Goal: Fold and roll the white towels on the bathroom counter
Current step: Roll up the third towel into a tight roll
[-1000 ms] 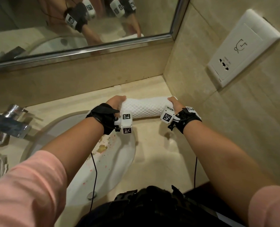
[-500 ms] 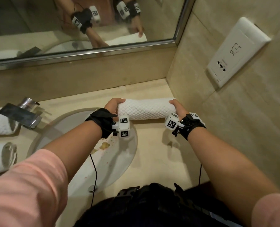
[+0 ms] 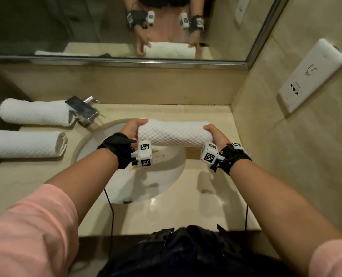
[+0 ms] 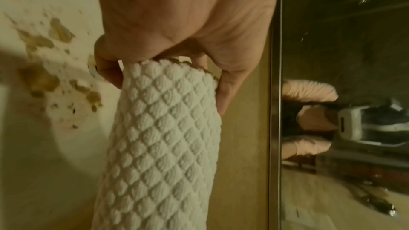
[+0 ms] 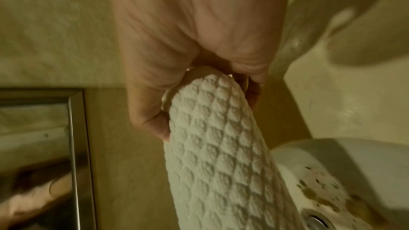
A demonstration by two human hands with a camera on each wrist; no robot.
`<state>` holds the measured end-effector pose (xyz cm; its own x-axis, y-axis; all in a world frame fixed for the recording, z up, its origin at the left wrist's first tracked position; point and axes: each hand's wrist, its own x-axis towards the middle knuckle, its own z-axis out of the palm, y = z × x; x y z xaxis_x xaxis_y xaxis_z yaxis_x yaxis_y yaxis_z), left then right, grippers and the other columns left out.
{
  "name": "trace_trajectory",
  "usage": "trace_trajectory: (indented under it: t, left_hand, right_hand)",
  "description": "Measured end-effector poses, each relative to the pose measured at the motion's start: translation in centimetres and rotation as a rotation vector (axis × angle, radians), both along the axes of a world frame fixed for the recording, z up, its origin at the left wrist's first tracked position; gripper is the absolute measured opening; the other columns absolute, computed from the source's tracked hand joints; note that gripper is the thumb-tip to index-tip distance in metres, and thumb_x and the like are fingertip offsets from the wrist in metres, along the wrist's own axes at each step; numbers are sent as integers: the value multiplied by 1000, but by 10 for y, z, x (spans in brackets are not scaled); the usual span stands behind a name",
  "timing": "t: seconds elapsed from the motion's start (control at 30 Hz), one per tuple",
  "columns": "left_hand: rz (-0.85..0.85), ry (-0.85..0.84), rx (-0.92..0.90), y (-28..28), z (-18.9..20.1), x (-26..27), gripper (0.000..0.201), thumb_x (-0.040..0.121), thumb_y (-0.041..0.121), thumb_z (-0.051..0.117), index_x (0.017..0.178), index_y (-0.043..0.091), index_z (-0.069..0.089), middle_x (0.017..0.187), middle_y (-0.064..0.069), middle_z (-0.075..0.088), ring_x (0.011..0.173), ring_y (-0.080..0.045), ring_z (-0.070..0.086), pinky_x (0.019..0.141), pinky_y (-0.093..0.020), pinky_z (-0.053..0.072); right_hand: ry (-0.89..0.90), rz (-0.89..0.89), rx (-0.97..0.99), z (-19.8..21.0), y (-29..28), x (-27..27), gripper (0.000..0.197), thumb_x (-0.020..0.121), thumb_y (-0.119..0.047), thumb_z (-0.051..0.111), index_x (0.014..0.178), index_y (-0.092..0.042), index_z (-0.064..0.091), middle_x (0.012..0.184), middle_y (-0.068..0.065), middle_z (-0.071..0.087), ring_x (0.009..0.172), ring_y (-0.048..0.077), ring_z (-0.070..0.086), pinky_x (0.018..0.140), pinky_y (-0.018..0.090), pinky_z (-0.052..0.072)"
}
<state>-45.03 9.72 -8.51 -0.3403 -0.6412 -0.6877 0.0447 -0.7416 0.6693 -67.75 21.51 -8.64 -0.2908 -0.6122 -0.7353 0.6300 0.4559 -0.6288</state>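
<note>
A rolled white towel (image 3: 175, 133) with a quilted diamond weave hangs level above the far edge of the sink. My left hand (image 3: 133, 127) grips its left end, thumb on top and fingers curled under. My right hand (image 3: 214, 132) grips the right end the same way. The left wrist view shows the towel (image 4: 163, 139) running away from my left hand (image 4: 177, 29), and the right wrist view shows the towel (image 5: 223, 151) held by my right hand (image 5: 194, 41). Two more rolled white towels (image 3: 34, 112) (image 3: 24, 143) lie on the counter at the left.
The white sink basin (image 3: 154, 184) has brown stains near its far rim. A chrome faucet (image 3: 84, 110) stands at the back left beside the rolled towels. A mirror (image 3: 106, 27) runs along the back wall, and a tiled wall with a socket plate (image 3: 312, 76) closes the right side.
Both hands have carried the rolled towel leftward from the right back corner of the counter to above the sink. The two rolled towels at the left have come into view.
</note>
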Motion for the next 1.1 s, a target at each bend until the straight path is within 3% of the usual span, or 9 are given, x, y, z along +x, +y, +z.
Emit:
trace_trajectory:
  t: [0.13, 0.2, 0.37, 0.53, 0.73, 0.8, 0.93, 1.0, 1.1]
  left_hand:
    - [129, -12, -43, 17, -3, 52, 23, 92, 22, 54, 103, 3, 58, 85, -15, 73, 77, -31, 71, 84, -42, 51]
    - [194, -34, -62, 24, -5, 80, 21, 93, 22, 52, 101, 3, 58, 75, -14, 73, 79, -31, 68, 80, -39, 50]
    - [375, -65, -97, 49, -2, 156, 12, 97, 16, 47, 101, 6, 54, 91, -14, 63, 81, -29, 61, 71, -38, 49]
    - [537, -86, -68, 74, -1, 236, 30, 90, 19, 59, 113, 0, 58, 107, -19, 68, 92, -34, 67, 74, -40, 53]
    - [517, -88, -72, 88, 7, 316, 22, 96, 24, 49, 94, 5, 60, 74, -12, 74, 64, -25, 72, 69, -34, 54]
    - [504, -95, -78, 86, 8, 345, 23, 94, 25, 51, 99, 4, 60, 77, -12, 74, 68, -25, 72, 69, -34, 58]
    - [480, -162, -60, 67, -11, 409, 37, 86, 29, 62, 114, 5, 61, 101, -16, 72, 98, -32, 67, 99, -46, 46]
    - [434, -175, -41, 44, -43, 446, 55, 75, 33, 72, 121, 6, 60, 117, -17, 67, 109, -34, 63, 104, -51, 41]
    - [353, -181, -1, -5, -107, 498, 81, 51, 44, 88, 122, 17, 61, 124, -13, 64, 106, -34, 65, 101, -51, 42]
  right_hand:
    - [-27, 169, -2, 0, -5, 37, 27, 85, -26, 63, 101, -6, 58, 67, 12, 66, 43, 24, 63, 41, 26, 49]
    - [-28, 239, -12, 0, -9, 59, 22, 85, -23, 65, 94, -5, 59, 64, 13, 67, 48, 25, 65, 43, 28, 52]
    - [67, 421, 18, -6, -17, 125, 35, 83, -22, 68, 112, -7, 57, 89, 14, 63, 71, 26, 63, 57, 32, 55]
    - [75, 603, 28, -12, -26, 193, 30, 84, -23, 66, 109, -8, 56, 85, 12, 65, 70, 24, 64, 59, 32, 54]
    - [66, 648, 21, -19, -34, 279, 37, 82, -20, 67, 114, -7, 55, 103, 8, 63, 75, 26, 65, 68, 35, 53]
    - [56, 636, 14, -24, -36, 308, 32, 83, -19, 65, 111, -7, 55, 107, 8, 62, 77, 27, 65, 71, 38, 53]
    - [65, 626, 33, -34, -42, 360, 19, 86, -20, 62, 99, -8, 55, 99, 8, 60, 76, 26, 61, 70, 37, 51]
    - [67, 610, 63, -37, -42, 385, 18, 87, -21, 60, 96, -7, 54, 95, 8, 59, 74, 25, 60, 67, 36, 49]
    - [81, 553, 77, -42, -46, 414, 20, 86, -21, 62, 95, -5, 54, 93, 10, 59, 76, 26, 60, 68, 36, 49]
